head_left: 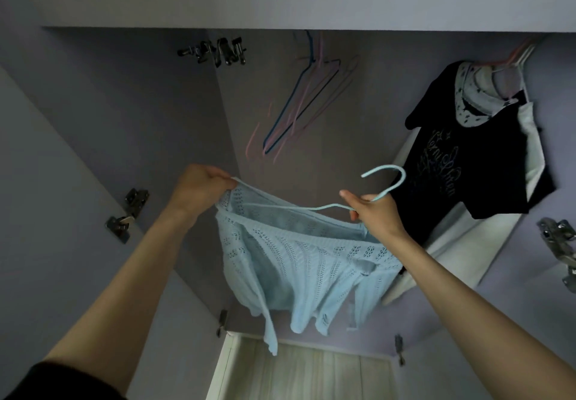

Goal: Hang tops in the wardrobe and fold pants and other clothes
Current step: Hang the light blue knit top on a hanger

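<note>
A light blue knitted top hangs in front of the open wardrobe, draped on a pale blue hanger. My left hand grips the top's left shoulder edge and holds it up. My right hand grips the hanger at the base of its hook, which points up and left. The hanger's right arm is hidden under the fabric.
Several empty wire hangers hang at the back centre of the wardrobe. A black printed T-shirt and a white garment hang at the right. Both doors stand open, with metal hinges on the left door and a light wooden panel below.
</note>
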